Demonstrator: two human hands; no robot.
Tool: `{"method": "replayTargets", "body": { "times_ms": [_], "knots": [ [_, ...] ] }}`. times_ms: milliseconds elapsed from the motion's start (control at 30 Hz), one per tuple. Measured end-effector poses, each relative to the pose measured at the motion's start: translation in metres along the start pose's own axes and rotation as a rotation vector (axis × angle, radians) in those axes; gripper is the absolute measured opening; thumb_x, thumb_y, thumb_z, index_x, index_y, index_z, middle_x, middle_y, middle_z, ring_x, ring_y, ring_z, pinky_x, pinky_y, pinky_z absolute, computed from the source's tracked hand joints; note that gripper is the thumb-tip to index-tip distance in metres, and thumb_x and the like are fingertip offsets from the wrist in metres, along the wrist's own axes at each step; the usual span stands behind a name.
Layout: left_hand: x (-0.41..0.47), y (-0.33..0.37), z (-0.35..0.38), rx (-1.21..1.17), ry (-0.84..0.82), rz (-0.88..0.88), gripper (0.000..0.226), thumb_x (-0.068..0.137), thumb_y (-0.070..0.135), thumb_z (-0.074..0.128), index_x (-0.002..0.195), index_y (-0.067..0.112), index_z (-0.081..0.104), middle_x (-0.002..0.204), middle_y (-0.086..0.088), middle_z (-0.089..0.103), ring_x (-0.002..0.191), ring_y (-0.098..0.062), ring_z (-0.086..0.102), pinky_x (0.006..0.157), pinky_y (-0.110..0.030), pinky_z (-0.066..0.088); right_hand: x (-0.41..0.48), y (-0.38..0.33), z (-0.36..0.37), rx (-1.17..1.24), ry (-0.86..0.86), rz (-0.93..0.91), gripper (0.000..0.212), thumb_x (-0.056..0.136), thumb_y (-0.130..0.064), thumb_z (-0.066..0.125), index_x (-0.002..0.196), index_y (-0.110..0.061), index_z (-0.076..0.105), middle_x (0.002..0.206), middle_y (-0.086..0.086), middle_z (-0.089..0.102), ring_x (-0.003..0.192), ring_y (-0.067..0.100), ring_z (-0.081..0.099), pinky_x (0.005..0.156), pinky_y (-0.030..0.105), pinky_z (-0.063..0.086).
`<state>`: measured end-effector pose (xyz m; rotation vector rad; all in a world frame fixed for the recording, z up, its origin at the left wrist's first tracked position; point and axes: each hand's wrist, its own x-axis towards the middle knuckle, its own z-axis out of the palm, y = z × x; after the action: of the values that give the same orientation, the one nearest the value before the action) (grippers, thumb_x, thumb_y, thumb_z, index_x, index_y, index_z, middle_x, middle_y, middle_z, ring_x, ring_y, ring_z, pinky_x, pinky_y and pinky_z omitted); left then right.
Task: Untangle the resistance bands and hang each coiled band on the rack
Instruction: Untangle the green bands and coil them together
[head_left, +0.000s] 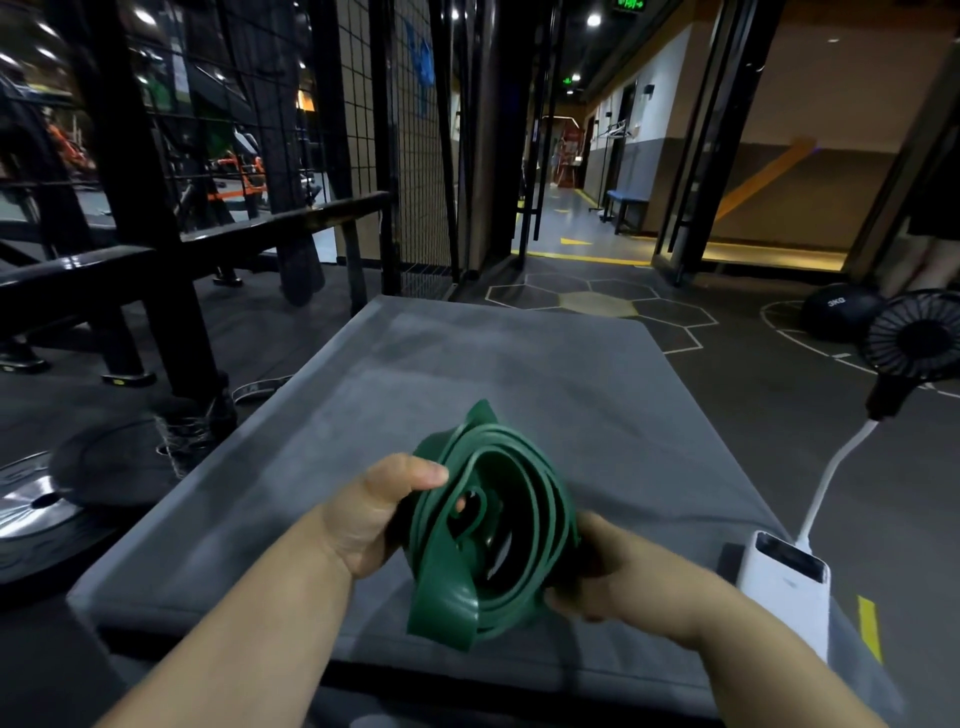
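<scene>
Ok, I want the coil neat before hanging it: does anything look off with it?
Yes. The flat green rubber resistance band, gripped by the left hand and right hand over the grey padded mat, is unevenly coiled: a wide loop sags out at the near bottom, and a fold pokes up at the far top.

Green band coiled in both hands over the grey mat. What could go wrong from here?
1. The green resistance band is loosely coiled, a wide end drooping below; gripped only at its sides by the left hand and right hand, it may spring open.
2. The white power bank and its cable sit near the right hand; a swing could snag them.
</scene>
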<state>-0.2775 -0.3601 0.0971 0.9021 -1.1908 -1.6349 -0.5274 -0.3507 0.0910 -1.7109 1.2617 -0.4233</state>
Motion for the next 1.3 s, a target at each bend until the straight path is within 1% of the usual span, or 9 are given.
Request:
{"method": "replayTargets", "body": {
  "times_ms": [100,267,500,667,833,933,1067,1200,1300],
  "knots": [
    [0.0,0.001,0.003,0.099,-0.097,-0.03,0.051,0.051,0.027,0.07,0.093,-0.002,0.072,0.085,-0.021,0.067,0.072,-0.028,0.066,0.067,-0.031,0.056,-0.002,0.004,-0.014,0.118,0.076,-0.117,0.08,0.046,-0.043,0.07,0.124,-0.035,0.053,0.126,-0.006,0.059,0.115,0.005,0.056,0.089,0.024,0.053],
    [-0.001,-0.003,0.021,0.267,-0.254,-0.084,0.053,0.059,0.025,0.07,0.104,-0.002,0.064,0.089,-0.01,0.069,0.079,-0.021,0.066,0.072,-0.028,0.052,0.001,-0.011,-0.007,0.171,0.153,-0.445,0.07,0.063,-0.053,0.076,0.127,-0.055,0.051,0.145,-0.026,0.039,0.135,-0.01,0.033,0.106,0.022,0.035],
    [0.0,-0.005,0.03,0.259,-0.282,-0.064,0.051,0.065,0.022,0.069,0.112,0.001,0.063,0.096,-0.011,0.067,0.086,-0.022,0.064,0.075,-0.028,0.051,0.012,-0.006,0.0,-0.143,0.404,-0.618,0.047,0.065,-0.077,0.068,0.094,-0.041,0.06,0.108,-0.017,0.055,0.106,0.006,0.056,0.083,0.018,0.045],
    [-0.002,-0.009,0.034,0.138,-0.318,-0.045,0.039,0.065,0.022,0.066,0.1,0.006,0.069,0.082,-0.006,0.069,0.073,-0.017,0.065,0.065,-0.025,0.051,0.014,0.0,-0.009,-0.385,0.566,-0.703,0.063,0.064,-0.085,0.058,0.073,-0.024,0.047,0.076,-0.01,0.045,0.068,0.002,0.044,0.057,0.017,0.034],
    [-0.001,-0.011,0.034,0.091,-0.272,-0.047,0.035,0.062,0.025,0.067,0.092,0.007,0.072,0.075,-0.007,0.067,0.066,-0.018,0.063,0.062,-0.026,0.051,0.019,0.0,-0.006,-0.538,0.686,-0.868,0.068,0.081,-0.076,0.05,0.06,-0.011,0.051,0.072,-0.001,0.053,0.072,0.017,0.053,0.064,0.031,0.043],
    [0.0,-0.011,0.036,0.132,-0.175,-0.052,0.047,0.058,0.028,0.071,0.098,0.003,0.069,0.079,-0.011,0.069,0.069,-0.02,0.065,0.063,-0.027,0.052,0.022,0.001,-0.006,-0.571,0.736,-0.762,0.07,0.085,-0.075,0.045,0.067,-0.01,0.061,0.074,0.0,0.055,0.074,0.019,0.054,0.067,0.029,0.044],
    [0.004,-0.008,0.043,0.215,0.068,-0.035,0.04,0.056,0.026,0.082,0.091,0.007,0.074,0.087,-0.013,0.074,0.079,-0.024,0.07,0.077,-0.031,0.054,0.014,-0.003,-0.003,-0.393,0.676,-0.484,0.052,0.085,-0.039,0.072,0.133,-0.028,0.056,0.109,-0.014,0.048,0.104,0.005,0.048,0.09,0.022,0.042],
    [0.008,-0.004,0.048,0.142,0.296,-0.006,0.011,0.079,0.017,0.072,0.078,0.007,0.07,0.065,-0.007,0.072,0.056,-0.015,0.066,0.048,-0.015,0.046,0.002,-0.021,0.005,-0.095,0.573,-0.429,0.019,0.087,-0.051,0.057,0.093,-0.035,0.063,0.092,-0.014,0.06,0.09,0.001,0.056,0.076,0.022,0.044],
    [0.008,-0.005,0.054,0.157,0.326,-0.014,0.019,0.087,0.024,0.068,0.08,0.007,0.07,0.065,-0.005,0.072,0.052,-0.011,0.066,0.044,-0.013,0.044,-0.001,-0.034,0.022,-0.042,0.329,-0.307,0.056,0.08,-0.076,0.048,0.097,-0.024,0.06,0.088,-0.007,0.065,0.082,0.004,0.061,0.076,0.03,0.05]
  ]
}}
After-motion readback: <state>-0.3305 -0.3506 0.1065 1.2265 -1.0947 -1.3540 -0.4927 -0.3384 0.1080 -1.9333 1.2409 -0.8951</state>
